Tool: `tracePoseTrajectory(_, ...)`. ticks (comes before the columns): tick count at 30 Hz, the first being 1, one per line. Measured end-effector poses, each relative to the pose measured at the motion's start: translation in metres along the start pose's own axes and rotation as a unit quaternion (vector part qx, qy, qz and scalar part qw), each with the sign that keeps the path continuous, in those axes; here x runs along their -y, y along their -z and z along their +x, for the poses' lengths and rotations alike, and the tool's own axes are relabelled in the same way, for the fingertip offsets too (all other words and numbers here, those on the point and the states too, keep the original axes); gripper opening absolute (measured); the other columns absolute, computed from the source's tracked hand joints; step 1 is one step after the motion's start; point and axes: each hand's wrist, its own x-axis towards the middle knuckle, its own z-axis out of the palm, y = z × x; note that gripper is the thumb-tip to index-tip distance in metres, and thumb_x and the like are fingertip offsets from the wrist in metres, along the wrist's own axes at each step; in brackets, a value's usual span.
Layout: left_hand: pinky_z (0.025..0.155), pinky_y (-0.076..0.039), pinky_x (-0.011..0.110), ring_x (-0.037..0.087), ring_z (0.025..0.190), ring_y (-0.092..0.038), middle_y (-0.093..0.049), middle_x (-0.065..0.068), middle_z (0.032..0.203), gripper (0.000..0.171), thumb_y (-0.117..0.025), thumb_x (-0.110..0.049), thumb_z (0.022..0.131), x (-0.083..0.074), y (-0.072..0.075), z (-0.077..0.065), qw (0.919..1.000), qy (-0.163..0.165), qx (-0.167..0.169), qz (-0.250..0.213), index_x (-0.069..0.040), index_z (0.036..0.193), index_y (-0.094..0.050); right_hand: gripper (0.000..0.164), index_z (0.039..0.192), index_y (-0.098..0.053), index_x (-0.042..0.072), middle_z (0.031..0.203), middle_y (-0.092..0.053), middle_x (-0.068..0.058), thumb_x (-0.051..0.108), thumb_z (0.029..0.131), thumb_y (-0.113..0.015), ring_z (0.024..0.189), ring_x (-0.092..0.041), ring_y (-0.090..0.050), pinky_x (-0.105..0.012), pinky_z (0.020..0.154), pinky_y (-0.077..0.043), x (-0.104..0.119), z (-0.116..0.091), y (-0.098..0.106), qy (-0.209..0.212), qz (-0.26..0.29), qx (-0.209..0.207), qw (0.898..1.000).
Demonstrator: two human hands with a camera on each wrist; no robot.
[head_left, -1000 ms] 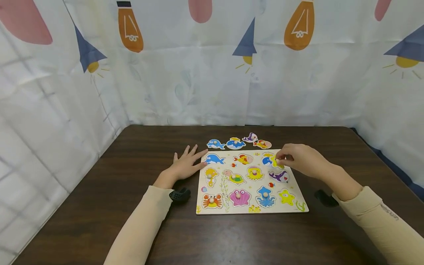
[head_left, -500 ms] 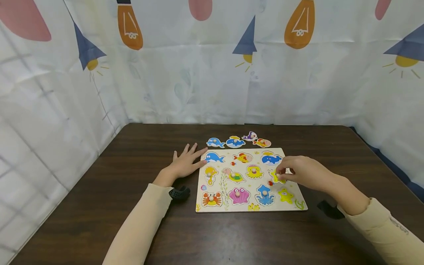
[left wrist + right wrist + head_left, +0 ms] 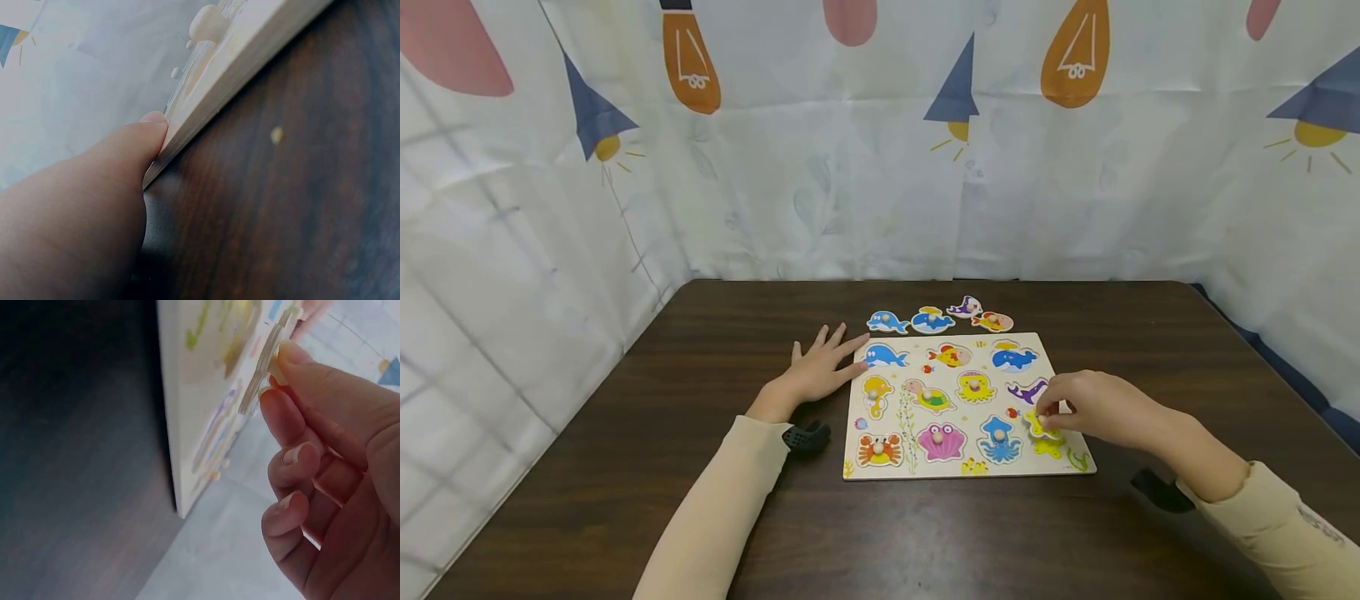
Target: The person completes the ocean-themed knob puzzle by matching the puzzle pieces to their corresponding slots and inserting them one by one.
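Note:
My right hand point(image 3: 1097, 406) pinches a yellow starfish puzzle piece point(image 3: 1039, 428) by its knob. The piece is over the lower right of the wooden puzzle board point(image 3: 1022, 468), partly overlapping the printed yellow starfish point(image 3: 1048, 449). In the right wrist view, the piece point(image 3: 261, 369) is seen edge-on, apart from the board, between thumb and index finger. My left hand point(image 3: 808, 377) lies with spread fingers at the board's upper left edge. In the left wrist view, the thumb point(image 3: 147, 134) touches the board's edge point(image 3: 212, 103).
Behind the board lie four loose pieces, among them a blue whale point(image 3: 887, 322), a red-and-yellow fish point(image 3: 992, 322) and a purple one point(image 3: 964, 307). Knobbed pieces sit in the board, such as the crab point(image 3: 880, 451), shell point(image 3: 942, 442) and squid point(image 3: 1000, 442). A patterned curtain point(image 3: 880, 192) hangs behind the table.
My right hand has carried the starfish piece from the board's upper right corner toward the lower right, uncovering the printed blue whale and purple fish. The left hand has stayed put.

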Motion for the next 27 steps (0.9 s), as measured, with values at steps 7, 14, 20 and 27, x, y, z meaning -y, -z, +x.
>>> tracePoseTrajectory(7, 0.111, 0.005, 0.078, 0.043, 0.155, 0.003, -0.006, 0.017, 0.171, 0.068, -0.045, -0.055, 0.107, -0.0015, 0.0001, 0.0003, 1.0000, -0.003, -0.002, -0.002, -0.027, 0.165, -0.025, 0.009, 0.091, -0.079, 0.019, 0.085, -0.063, 0.015, 0.017, 0.085, -0.085, 0.070, -0.003, -0.051, -0.023, 0.059, -0.046, 0.0000, -0.0032, -0.0048, -0.017, 0.003, 0.008, 1.000)
tracePoseTrajectory(14, 0.111, 0.005, 0.077, 0.042, 0.155, 0.003, -0.006, 0.016, 0.171, 0.068, -0.046, -0.054, 0.107, -0.0017, 0.0005, -0.0021, 1.0000, 0.001, -0.005, 0.002, -0.027, 0.165, -0.026, 0.009, 0.091, -0.079, 0.021, 0.085, -0.063, 0.016, 0.019, 0.085, -0.086, 0.071, -0.003, -0.051, -0.024, 0.060, -0.047, 0.0012, -0.0038, -0.0082, -0.019, 0.007, 0.014, 1.000)
tracePoseTrajectory(20, 0.111, 0.006, 0.077, 0.043, 0.155, 0.003, -0.007, 0.017, 0.171, 0.068, -0.046, -0.055, 0.106, -0.0020, 0.0003, -0.0027, 1.0000, -0.001, -0.005, -0.002, -0.027, 0.165, -0.026, 0.010, 0.091, -0.079, 0.022, 0.085, -0.063, 0.017, 0.019, 0.085, -0.086, 0.071, -0.003, -0.051, -0.023, 0.059, -0.047, 0.0025, -0.0037, -0.0092, -0.022, 0.010, 0.021, 0.999)
tracePoseTrajectory(27, 0.111, 0.005, 0.077, 0.043, 0.155, 0.003, -0.007, 0.016, 0.171, 0.068, -0.046, -0.054, 0.107, -0.0019, 0.0007, -0.0022, 1.0000, 0.001, -0.006, 0.000, -0.027, 0.165, -0.026, 0.009, 0.090, -0.079, 0.023, 0.082, -0.060, 0.018, 0.019, 0.085, -0.085, 0.069, -0.001, -0.049, -0.023, 0.057, -0.044, 0.0023, -0.0060, -0.0075, -0.010, 0.000, 0.019, 1.000)
